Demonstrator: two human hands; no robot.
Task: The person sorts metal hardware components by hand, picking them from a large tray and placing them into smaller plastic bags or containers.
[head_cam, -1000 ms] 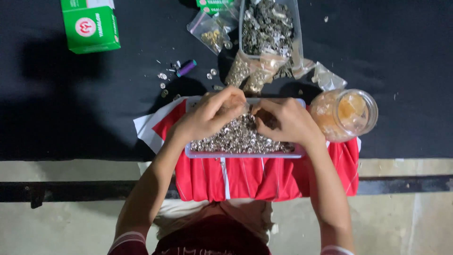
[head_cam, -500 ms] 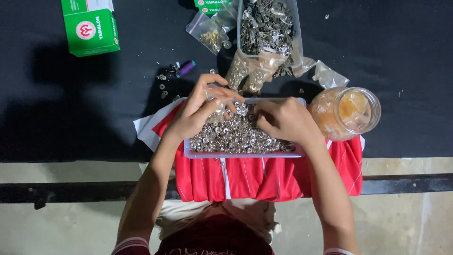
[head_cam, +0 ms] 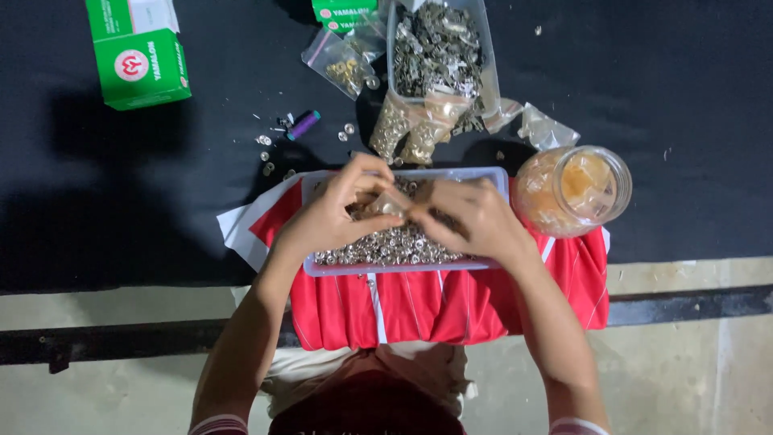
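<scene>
— What's in hand?

— I see a small clear plastic bag (head_cam: 390, 201) pinched between both sets of fingers, just above the tray of small silvery metal fasteners (head_cam: 386, 246). My left hand (head_cam: 334, 213) grips its left edge, my right hand (head_cam: 471, 217) its right.

— Where does the tray sit?

— On a red cloth (head_cam: 451, 302) at the near edge of the black desk (head_cam: 121, 201). An amber jar (head_cam: 573, 189) stands just right; green boxes (head_cam: 141, 60) lie far left.
</scene>
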